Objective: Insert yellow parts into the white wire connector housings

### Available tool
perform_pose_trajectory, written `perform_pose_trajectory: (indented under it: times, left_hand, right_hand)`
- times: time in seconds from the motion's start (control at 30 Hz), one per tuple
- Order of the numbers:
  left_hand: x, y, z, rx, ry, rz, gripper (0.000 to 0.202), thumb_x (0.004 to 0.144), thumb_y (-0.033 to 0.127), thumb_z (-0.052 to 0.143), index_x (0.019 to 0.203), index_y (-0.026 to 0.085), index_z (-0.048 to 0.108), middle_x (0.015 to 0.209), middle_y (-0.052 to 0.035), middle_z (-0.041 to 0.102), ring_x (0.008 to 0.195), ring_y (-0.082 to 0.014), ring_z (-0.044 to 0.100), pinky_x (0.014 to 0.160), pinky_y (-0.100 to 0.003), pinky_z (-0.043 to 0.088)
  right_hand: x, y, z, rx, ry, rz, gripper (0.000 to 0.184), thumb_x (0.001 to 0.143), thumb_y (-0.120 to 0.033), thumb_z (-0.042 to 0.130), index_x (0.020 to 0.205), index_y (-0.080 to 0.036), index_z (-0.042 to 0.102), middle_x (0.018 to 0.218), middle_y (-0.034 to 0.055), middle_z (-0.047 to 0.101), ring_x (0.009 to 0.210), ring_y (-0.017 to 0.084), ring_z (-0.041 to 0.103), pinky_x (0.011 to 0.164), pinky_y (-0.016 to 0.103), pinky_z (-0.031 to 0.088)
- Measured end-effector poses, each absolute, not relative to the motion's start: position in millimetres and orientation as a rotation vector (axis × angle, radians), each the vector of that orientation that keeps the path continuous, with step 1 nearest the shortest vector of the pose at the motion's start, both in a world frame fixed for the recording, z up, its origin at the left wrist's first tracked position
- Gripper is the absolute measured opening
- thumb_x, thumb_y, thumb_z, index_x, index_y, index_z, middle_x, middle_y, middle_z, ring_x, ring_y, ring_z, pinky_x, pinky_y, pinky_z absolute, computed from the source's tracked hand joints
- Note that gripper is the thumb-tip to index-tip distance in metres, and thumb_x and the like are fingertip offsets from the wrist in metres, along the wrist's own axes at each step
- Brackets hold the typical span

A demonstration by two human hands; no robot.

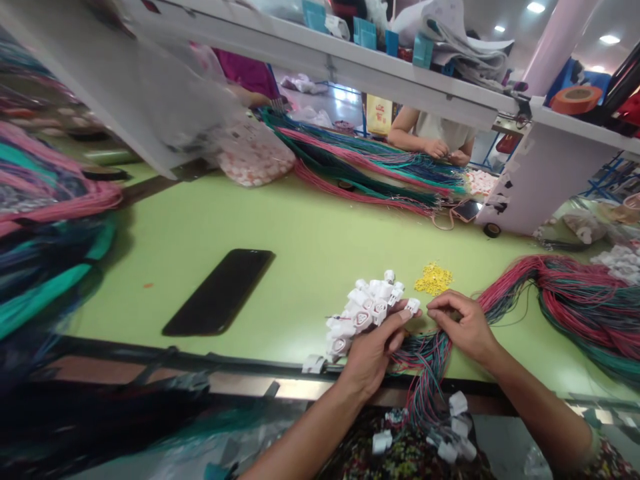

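Left hand's grip (373, 357) is closed on a small white plastic connector (412, 307), held up between thumb and fingers above the near part of a smooth, light-green worktop (310, 233). Right hand's grip (466, 328) is just beside it, thumb and fingertips drawn close together, though whether anything is pinched between them I cannot tell. Against the left hand sits a cluster of white plastic connectors with hollow openings (364, 310). Thin red, green and dark wires (425, 363) pass below the two hands and over the worktop's edge, towards more white plastic connectors (459, 427) at the lap. Just beyond the right hand lies a little heap of tiny yellow pieces (434, 279); a flat black phone (220, 291) rests to the left, and a thick bundle of red and green wires (590, 303) spreads to the right
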State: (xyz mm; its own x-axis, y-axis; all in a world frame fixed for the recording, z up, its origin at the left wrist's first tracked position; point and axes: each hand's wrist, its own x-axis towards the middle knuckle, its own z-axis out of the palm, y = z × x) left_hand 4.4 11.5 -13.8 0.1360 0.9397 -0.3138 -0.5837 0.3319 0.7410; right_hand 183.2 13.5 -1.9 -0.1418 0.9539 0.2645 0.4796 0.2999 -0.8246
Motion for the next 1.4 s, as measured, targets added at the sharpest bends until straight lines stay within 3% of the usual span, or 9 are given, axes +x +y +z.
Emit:
perform_pose_trajectory:
  times: [0.2, 0.47, 0.7, 0.9, 1.13, 1.3, 1.4]
  left_hand:
    - [0.8, 8.6, -19.2, 0.455, 0.792, 1.207, 0.026, 0.063, 0.028, 0.086, 0.078, 0.013, 0.072, 0.064, 0.0013, 0.064, 0.040, 0.0016, 0.030, 0.042, -0.015, 0.020]
    - [2.5, 7.5, -19.8, 0.470, 0.800, 1.210, 0.029, 0.065, 0.031, 0.086, 0.078, 0.013, 0.068, 0.056, 0.0067, 0.055, 0.040, 0.0005, 0.030, 0.043, -0.014, 0.022]
    - [3.7, 6.6, -18.3, 0.441, 0.827, 1.218, 0.032, 0.062, 0.031, 0.087, 0.081, 0.013, 0.070, 0.062, 0.0019, 0.065, 0.040, 0.0005, 0.031, 0.041, -0.014, 0.018]
    - [4.3, 6.8, -15.1, 0.453, 0.814, 1.225, 0.029, 0.062, 0.033, 0.087, 0.076, 0.014, 0.071, 0.053, 0.0049, 0.058, 0.039, 0.0003, 0.029, 0.042, -0.014, 0.020]
    - [4.7, 6.1, -18.6, 0.450, 0.814, 1.244, 0.028, 0.062, 0.032, 0.087, 0.079, 0.014, 0.074, 0.058, 0.0033, 0.062, 0.040, -0.0001, 0.032, 0.041, -0.014, 0.022]
    - [4.4, 6.2, -19.9, 0.484, 0.811, 1.231, 0.026, 0.065, 0.032, 0.085, 0.080, 0.013, 0.074, 0.070, -0.0024, 0.070, 0.041, 0.0004, 0.033, 0.042, -0.015, 0.022]
    - [4.3, 6.4, -19.9, 0.496, 0.814, 1.226, 0.025, 0.066, 0.031, 0.085, 0.081, 0.013, 0.075, 0.066, -0.0010, 0.068, 0.042, 0.0003, 0.033, 0.042, -0.015, 0.021]
  right_hand:
    - [178.8, 13.7, 1.6, -1.250, -2.059, 0.817, 0.016, 0.088, -0.008, 0.059, 0.083, -0.021, 0.068, 0.081, 0.0015, 0.066, 0.078, 0.016, 0.061, 0.073, 0.029, 0.047]
    - [169.4, 19.4, -4.1, -1.327, -2.496, 0.610, 0.018, 0.084, -0.004, 0.057, 0.083, -0.019, 0.068, 0.081, 0.0039, 0.063, 0.080, 0.019, 0.056, 0.075, 0.031, 0.044]
    - [165.9, 18.8, -0.6, -1.327, -2.555, 0.586, 0.022, 0.085, -0.003, 0.053, 0.087, -0.019, 0.069, 0.089, 0.0053, 0.064, 0.085, 0.019, 0.055, 0.079, 0.032, 0.042]
    - [165.8, 20.1, -0.1, -1.353, -2.648, 0.510, 0.019, 0.089, -0.010, 0.056, 0.086, -0.019, 0.072, 0.084, 0.0053, 0.063, 0.080, 0.019, 0.052, 0.076, 0.032, 0.038]
    - [161.8, 22.9, -2.0, -1.346, -2.697, 0.431, 0.017, 0.092, -0.010, 0.057, 0.098, -0.017, 0.071, 0.096, 0.0074, 0.068, 0.085, 0.020, 0.054, 0.079, 0.032, 0.040]
    - [160.3, 31.0, -3.1, -1.198, -2.809, 0.394, 0.014, 0.092, -0.014, 0.061, 0.091, -0.019, 0.074, 0.090, 0.0069, 0.068, 0.081, 0.020, 0.053, 0.074, 0.032, 0.040]
    - [159.3, 35.8, -4.7, -1.164, -2.827, 0.412, 0.013, 0.089, -0.014, 0.063, 0.085, -0.020, 0.074, 0.082, 0.0056, 0.067, 0.077, 0.020, 0.053, 0.071, 0.033, 0.040]
